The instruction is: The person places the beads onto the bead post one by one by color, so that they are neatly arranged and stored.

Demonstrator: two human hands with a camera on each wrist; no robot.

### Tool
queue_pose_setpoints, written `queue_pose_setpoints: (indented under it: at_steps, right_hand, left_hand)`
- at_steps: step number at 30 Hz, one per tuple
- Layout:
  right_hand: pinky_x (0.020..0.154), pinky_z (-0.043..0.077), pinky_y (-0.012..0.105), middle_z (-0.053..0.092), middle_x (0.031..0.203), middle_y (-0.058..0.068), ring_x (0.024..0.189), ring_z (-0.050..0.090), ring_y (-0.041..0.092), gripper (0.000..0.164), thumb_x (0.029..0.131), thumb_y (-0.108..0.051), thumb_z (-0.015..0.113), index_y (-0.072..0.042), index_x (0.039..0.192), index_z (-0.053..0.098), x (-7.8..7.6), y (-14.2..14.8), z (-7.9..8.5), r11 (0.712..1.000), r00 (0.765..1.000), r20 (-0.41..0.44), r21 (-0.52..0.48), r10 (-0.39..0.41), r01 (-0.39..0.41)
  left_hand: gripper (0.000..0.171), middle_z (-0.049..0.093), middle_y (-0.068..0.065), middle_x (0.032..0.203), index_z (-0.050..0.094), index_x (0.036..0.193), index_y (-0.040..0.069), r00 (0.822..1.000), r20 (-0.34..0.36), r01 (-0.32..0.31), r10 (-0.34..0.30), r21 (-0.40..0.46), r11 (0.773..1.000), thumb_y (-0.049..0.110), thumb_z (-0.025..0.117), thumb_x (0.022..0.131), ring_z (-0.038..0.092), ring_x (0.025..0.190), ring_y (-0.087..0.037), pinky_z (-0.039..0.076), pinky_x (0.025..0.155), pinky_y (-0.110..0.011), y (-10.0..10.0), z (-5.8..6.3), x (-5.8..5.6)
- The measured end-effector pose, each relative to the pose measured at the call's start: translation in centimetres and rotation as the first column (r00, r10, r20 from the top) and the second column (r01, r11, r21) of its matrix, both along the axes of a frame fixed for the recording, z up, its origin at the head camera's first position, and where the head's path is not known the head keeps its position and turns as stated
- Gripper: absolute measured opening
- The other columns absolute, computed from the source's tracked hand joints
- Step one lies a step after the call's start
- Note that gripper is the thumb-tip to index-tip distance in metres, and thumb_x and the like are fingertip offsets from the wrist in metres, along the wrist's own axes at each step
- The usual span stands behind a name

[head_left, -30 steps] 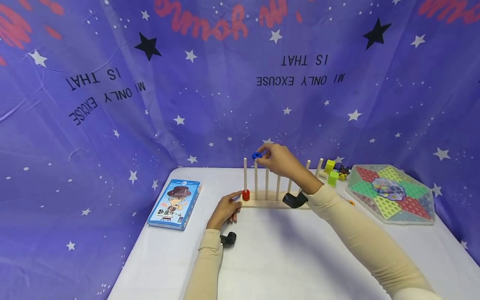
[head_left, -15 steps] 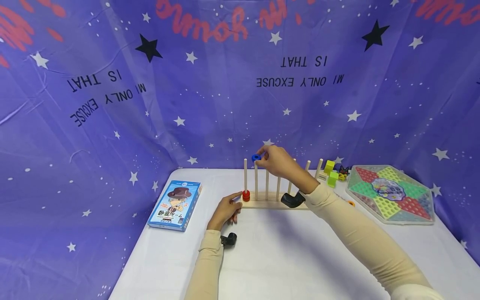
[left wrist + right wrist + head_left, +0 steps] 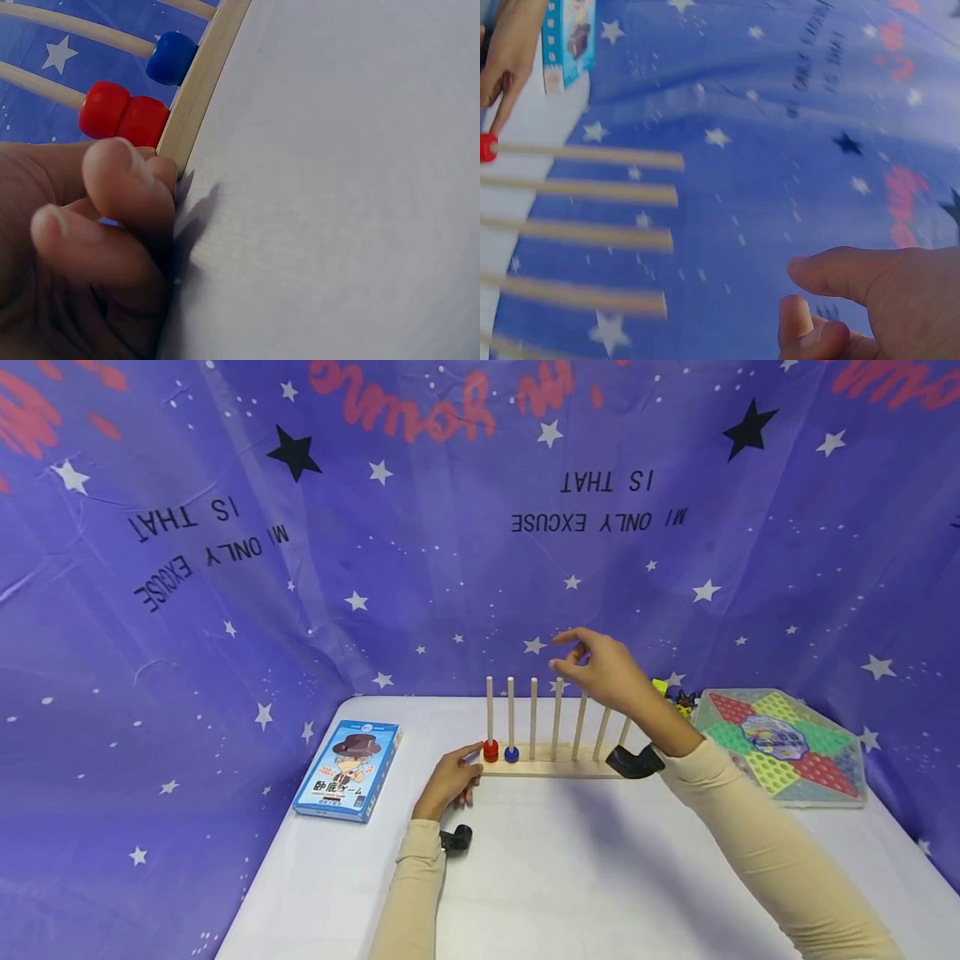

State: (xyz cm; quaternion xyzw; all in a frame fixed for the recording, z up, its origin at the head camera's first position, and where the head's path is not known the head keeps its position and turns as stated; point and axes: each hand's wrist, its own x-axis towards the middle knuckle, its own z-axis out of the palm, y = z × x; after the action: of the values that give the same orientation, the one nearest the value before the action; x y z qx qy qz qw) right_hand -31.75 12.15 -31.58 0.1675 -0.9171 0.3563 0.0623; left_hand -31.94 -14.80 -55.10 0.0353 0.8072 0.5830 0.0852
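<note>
A wooden peg stand with a row of upright rods lies across the table. Two red beads are stacked at the foot of its leftmost rod, and one blue bead sits at the bottom of the second. My left hand grips the base's left end beside the red beads; the left wrist view shows its fingertips at the base's end, other fingers curled. My right hand is raised above the rods toward the right, thumb and forefinger apart, nothing between them.
A blue game box with a cartoon figure lies on the left of the white table. At the right is a hexagonal Chinese checkers board. Yellow-green blocks show partly behind the right arm. A purple starry cloth hangs behind.
The right hand has let go of the blue bead, which has dropped from the top of the second rod to its base. That hand has moved up and right; the left hand stays put.
</note>
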Motion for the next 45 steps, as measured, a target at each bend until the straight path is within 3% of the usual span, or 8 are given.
queue_pose_setpoints:
  at_steps: [4,9,13,21,25,32,42,45]
  right_hand:
    - [0.063,0.044,0.036,0.06,0.09,0.004,0.085,0.057,0.021,0.042,0.091,-0.036,0.063,-0.016,0.127,0.056,0.8,4.1,0.1,0.997,0.997,-0.032,-0.013,-0.071,0.071]
    - [0.061,0.045,0.035,0.059,0.094,0.008,0.091,0.058,0.025,0.05,0.091,-0.047,0.058,-0.014,0.129,0.054,2.4,9.8,-1.6,0.983,0.983,-0.013,-0.021,-0.183,0.183]
    - [0.056,0.045,0.034,0.056,0.099,0.013,0.08,0.055,0.026,0.058,0.092,-0.051,0.054,-0.008,0.131,0.05,3.9,14.1,-4.6,0.964,0.963,0.056,-0.034,-0.262,0.264]
    - [0.049,0.048,0.032,0.056,0.102,0.019,0.066,0.054,0.02,0.063,0.093,-0.05,0.054,-0.002,0.132,0.045,7.5,20.5,-12.9,0.926,0.912,0.201,-0.05,-0.359,0.375]
    - [0.048,0.045,0.031,0.057,0.092,0.014,0.061,0.051,0.017,0.068,0.09,-0.054,0.055,-0.004,0.135,0.043,9.2,21.9,-16.0,0.909,0.882,0.283,-0.072,-0.377,0.411]
    - [0.043,0.039,0.03,0.054,0.071,0.005,0.05,0.043,0.012,0.069,0.091,-0.05,0.058,-0.001,0.135,0.04,11.5,22.3,-19.6,0.895,0.836,0.412,-0.096,-0.362,0.435]
    - [0.045,0.042,0.029,0.062,0.071,0.001,0.052,0.056,0.017,0.075,0.088,-0.048,0.063,0.003,0.133,0.032,13.3,22.1,-23.0,0.886,0.754,0.546,-0.047,-0.365,0.462]
    - [0.042,0.041,0.029,0.063,0.073,0.002,0.053,0.058,0.02,0.074,0.088,-0.047,0.064,0.003,0.133,0.032,13.5,22.4,-23.6,0.882,0.746,0.557,-0.048,-0.366,0.468]
  left_hand:
    - [0.05,0.06,-0.012,0.067,0.048,0.141,0.014,1.0,0.011,-0.016,0.016,0.004,1.0,0.008,0.057,0.093,0.046,0.034,-0.01,0.039,0.032,-0.022,-0.3,0.2,0.0]
    - [0.05,0.059,-0.013,0.068,0.048,0.142,0.015,0.999,0.018,-0.032,0.032,-0.002,0.999,0.008,0.057,0.093,0.047,0.035,-0.011,0.039,0.032,-0.023,-0.8,0.4,0.0]
    - [0.05,0.059,-0.014,0.068,0.048,0.141,0.013,0.999,0.01,-0.04,0.04,0.007,0.999,0.008,0.057,0.093,0.047,0.035,-0.011,0.039,0.032,-0.023,-1.0,0.3,0.0]
    - [0.05,0.06,-0.013,0.068,0.047,0.142,0.013,0.999,0.031,-0.035,0.034,0.011,0.999,0.009,0.057,0.093,0.047,0.034,-0.011,0.039,0.032,-0.023,-1.0,-0.1,0.2]
    - [0.049,0.06,-0.014,0.068,0.047,0.142,0.013,1.0,0.013,-0.025,0.025,0.002,1.0,0.008,0.056,0.094,0.046,0.034,-0.011,0.039,0.032,-0.024,-1.1,0.0,0.1]
    - [0.05,0.06,-0.015,0.068,0.048,0.141,0.017,1.0,0.007,-0.025,0.025,0.018,1.0,0.008,0.058,0.093,0.046,0.034,-0.011,0.038,0.032,-0.023,-0.9,0.4,-0.1]
    - [0.051,0.06,-0.014,0.067,0.048,0.142,0.015,1.0,0.008,-0.001,0.001,0.014,1.0,0.008,0.058,0.093,0.047,0.034,-0.012,0.039,0.032,-0.024,-0.1,-0.2,-0.3]
    - [0.05,0.059,-0.013,0.066,0.048,0.142,0.015,1.0,0.001,0.0,0.0,0.011,1.0,0.008,0.058,0.093,0.047,0.034,-0.011,0.039,0.032,-0.023,0.1,-0.2,-0.3]
